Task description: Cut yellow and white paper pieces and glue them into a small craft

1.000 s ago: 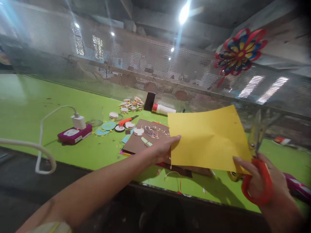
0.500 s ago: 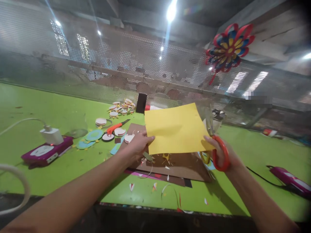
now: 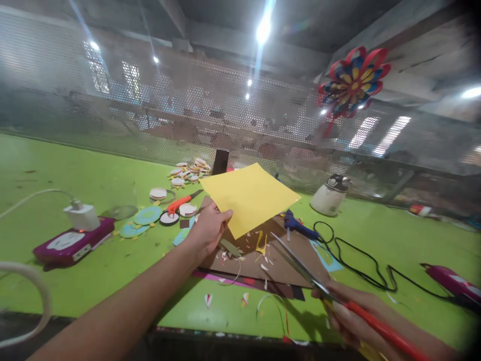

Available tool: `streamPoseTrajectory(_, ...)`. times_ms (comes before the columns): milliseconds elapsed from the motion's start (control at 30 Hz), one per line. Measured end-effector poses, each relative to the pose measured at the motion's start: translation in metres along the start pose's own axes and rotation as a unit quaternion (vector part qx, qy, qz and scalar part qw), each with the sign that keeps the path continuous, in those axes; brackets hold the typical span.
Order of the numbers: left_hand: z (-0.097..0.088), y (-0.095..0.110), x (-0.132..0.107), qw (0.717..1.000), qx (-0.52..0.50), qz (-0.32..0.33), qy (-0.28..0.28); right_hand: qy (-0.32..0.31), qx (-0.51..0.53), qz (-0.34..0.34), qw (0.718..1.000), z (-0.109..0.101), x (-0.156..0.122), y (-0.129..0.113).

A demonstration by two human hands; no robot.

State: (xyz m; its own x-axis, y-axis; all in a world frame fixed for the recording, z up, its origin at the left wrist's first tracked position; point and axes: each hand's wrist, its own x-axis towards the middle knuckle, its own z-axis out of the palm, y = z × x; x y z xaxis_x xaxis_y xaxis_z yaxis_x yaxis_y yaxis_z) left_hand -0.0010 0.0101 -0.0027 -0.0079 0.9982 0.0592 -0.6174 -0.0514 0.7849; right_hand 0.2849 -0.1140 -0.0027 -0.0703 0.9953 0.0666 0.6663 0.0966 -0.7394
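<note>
A sheet of yellow paper (image 3: 251, 195) is pinched by its near left edge in my left hand (image 3: 211, 228), held tilted above the brown cardboard (image 3: 289, 263). My right hand (image 3: 353, 306) grips red-handled scissors (image 3: 308, 276), their blades pointing up and left toward the paper but apart from it. Below the sheet lie a yellow paper offcut (image 3: 261, 244) and small scraps. A blue glue gun (image 3: 298, 225) rests by the cardboard's right side. Left of my left hand are an orange-handled cutter (image 3: 182, 201), a roll of tape (image 3: 169, 217) and pale blue discs (image 3: 147, 215).
At left stands a purple power strip (image 3: 75, 241) with a white charger (image 3: 82, 216) plugged in. A penguin-like container (image 3: 328, 196) is at back right. The glue gun's black cord (image 3: 361, 258) runs right. Behind them, a phone (image 3: 221, 161) leans near several small white pieces (image 3: 188, 171).
My right hand has let go of the paper's right edge and moved down toward me, with the scissors swung to point left. The paper has turned in my left hand, uncovering the glue gun.
</note>
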Motion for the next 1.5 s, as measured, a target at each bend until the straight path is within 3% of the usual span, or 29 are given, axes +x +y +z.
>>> streamPoseTrajectory(67,0.000,0.000,-0.002,1.000,-0.009,0.000,-0.009,-0.062,-0.047,-0.003,0.997,0.000,0.002,-0.011)
streamPoseTrajectory(267,-0.004,-0.012,0.000,0.999,-0.019,-0.019,-0.031,-0.080,-0.062,-0.058,0.993,0.007,0.007,-0.047)
streamPoseTrajectory(367,-0.007,-0.018,0.000,0.999,-0.014,-0.036,-0.038,-0.092,-0.067,-0.064,0.991,0.008,0.007,-0.051)
streamPoseTrajectory(533,-0.008,-0.019,0.000,0.999,-0.011,-0.034,-0.031,-0.105,-0.169,-0.036,0.979,-0.006,0.009,-0.021)
streamPoseTrajectory(733,-0.006,-0.011,0.001,1.000,-0.022,0.019,-0.004,-0.068,-0.299,-0.042,0.951,-0.023,0.021,0.024)
streamPoseTrajectory(967,0.002,-0.008,-0.007,1.000,-0.022,0.019,0.010,-0.045,-0.403,-0.107,0.908,-0.037,0.073,0.050)
streamPoseTrajectory(1067,0.004,-0.005,-0.011,1.000,-0.014,0.009,0.026,-0.014,-0.426,-0.135,0.895,-0.043,0.078,0.046)
streamPoseTrajectory(1133,0.008,-0.005,-0.014,1.000,-0.008,-0.001,0.030,0.002,-0.415,-0.159,0.896,-0.036,0.070,0.030)
streamPoseTrajectory(1200,0.015,-0.007,-0.020,0.999,-0.010,-0.008,0.030,0.073,-0.357,-0.257,0.895,-0.017,0.055,0.006)
streamPoseTrajectory(1233,0.019,-0.009,-0.025,0.999,-0.014,-0.008,0.030,0.128,-0.331,-0.298,0.886,-0.004,0.047,-0.008)
streamPoseTrajectory(1333,0.035,-0.021,-0.041,0.999,-0.039,-0.001,0.032,0.206,-0.303,-0.401,0.839,0.040,0.031,-0.037)
streamPoseTrajectory(1433,0.048,-0.035,-0.060,0.997,-0.062,-0.005,0.037,0.229,-0.296,-0.421,0.826,0.070,0.029,-0.041)
streamPoseTrajectory(1500,0.053,-0.042,-0.072,0.996,-0.071,-0.011,0.046,0.255,-0.265,-0.440,0.819,0.078,0.031,-0.032)
